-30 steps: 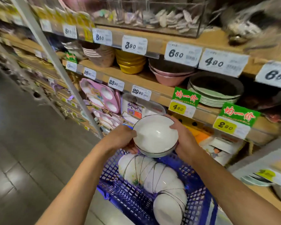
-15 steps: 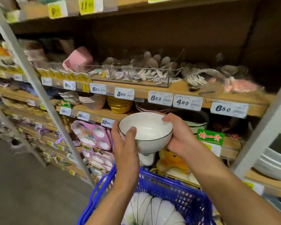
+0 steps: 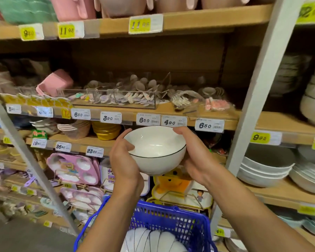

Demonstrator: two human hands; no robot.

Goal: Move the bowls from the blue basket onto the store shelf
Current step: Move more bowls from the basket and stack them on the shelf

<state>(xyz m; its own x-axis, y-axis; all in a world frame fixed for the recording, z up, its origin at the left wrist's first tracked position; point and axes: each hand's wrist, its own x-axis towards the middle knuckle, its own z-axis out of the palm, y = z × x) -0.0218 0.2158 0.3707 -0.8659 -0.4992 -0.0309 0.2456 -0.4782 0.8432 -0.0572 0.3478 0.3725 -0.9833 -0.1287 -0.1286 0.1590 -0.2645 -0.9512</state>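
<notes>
White glazed ceramic, round, with a thin dark line along the rim: this is the bowl point(image 3: 156, 151) we hold upright in the air, straight above the blue plastic mesh basket point(image 3: 171, 219). Our left hand point(image 3: 125, 160) cups the bowl's left wall, thumb lying over the rim and fingers curled round the outside. Our right hand point(image 3: 195, 157) grips the opposite wall, thumb hooked on the far rim, fingers wrapped beneath. So 2 hands carry 1 bowl.

Inside the basket, more white dark-lined bowls point(image 3: 153, 240) lie on their sides, packed together. Higher above the basket runs the light wooden store shelf point(image 3: 231, 115); the held bowl's far rim shows just under the white price tags point(image 3: 174, 120) on its edge.
</notes>
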